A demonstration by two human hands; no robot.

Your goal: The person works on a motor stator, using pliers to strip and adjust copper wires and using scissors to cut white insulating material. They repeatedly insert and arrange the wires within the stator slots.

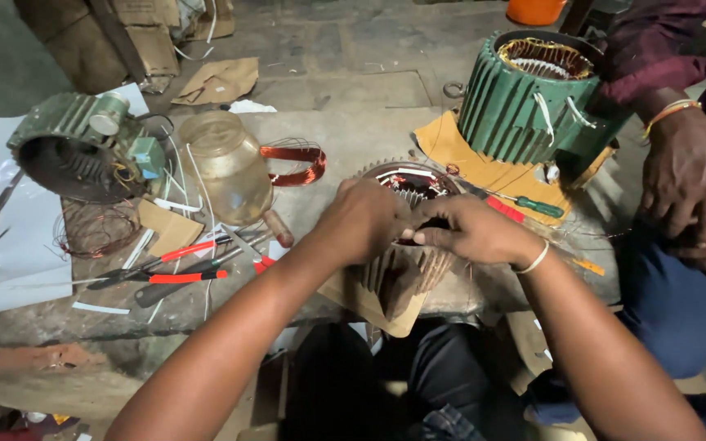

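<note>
- At the far left we see a green motor housing [75, 147] lying on its side on the workbench [353, 131], with a loose tangle of thin wire [96, 231] just below it.
- Beside it stands a clear plastic jug [226, 167], and a coil of copper wire [297, 163] lies just to its right.
- In front of the jug lie red-handled pliers [165, 265] and cutters, near our left forearm.
- Our left hand [361, 220] rests on the near left rim of the small finned stator [410, 245], fingers curled down onto it; we cannot tell whether they pinch anything, since the fingertips are hidden.
- The stator sits at the bench's front edge on a piece of cardboard [369, 306], between both hands; its lower fins are blurred.
- Our right hand [475, 233] lies across the stator's right side, fingers drawn together and pointing left towards the other hand, touching the windings; what they grip is hard to make out.
- Behind it lies a green-handled screwdriver [533, 204].
- A larger green stator [533, 98] stands upright on brown paper, well apart.
- At the far right, another person's hand [688, 180] rests on a knee, partly cut off.
</note>
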